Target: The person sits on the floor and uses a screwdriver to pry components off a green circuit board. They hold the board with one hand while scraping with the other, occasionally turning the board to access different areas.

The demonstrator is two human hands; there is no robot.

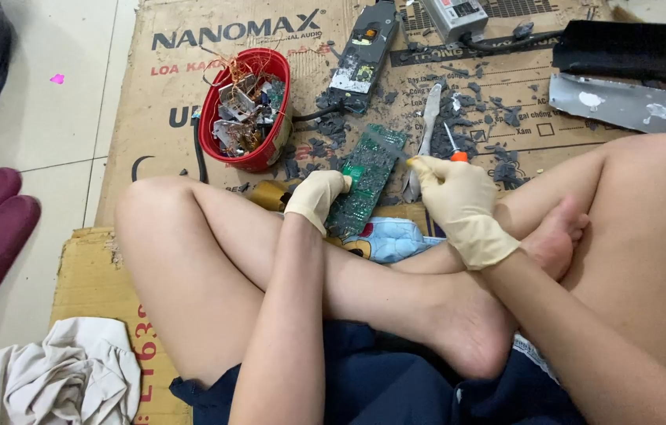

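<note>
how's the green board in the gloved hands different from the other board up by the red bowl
The green circuit board is bare and held by the left hand; the dark board lies untouched on the cardboard, crusted with grey potting. The green one lies nearer the person. Both are long, narrow and slanted alike.

Gloved left hand (315,197) and right hand (459,206), both clenched.

The person is sitting cross-legged on flattened cardboard (160,94). The gloved left hand (315,197) is gripping a green circuit board (364,177) by its near left edge, while the gloved right hand (459,208) is closing on the board's right edge — a screwdriver (452,145) is lying just beyond it. A red bowl (258,153) of scrap parts is sitting at far left, grey debris (474,118) scattered far right.
</note>
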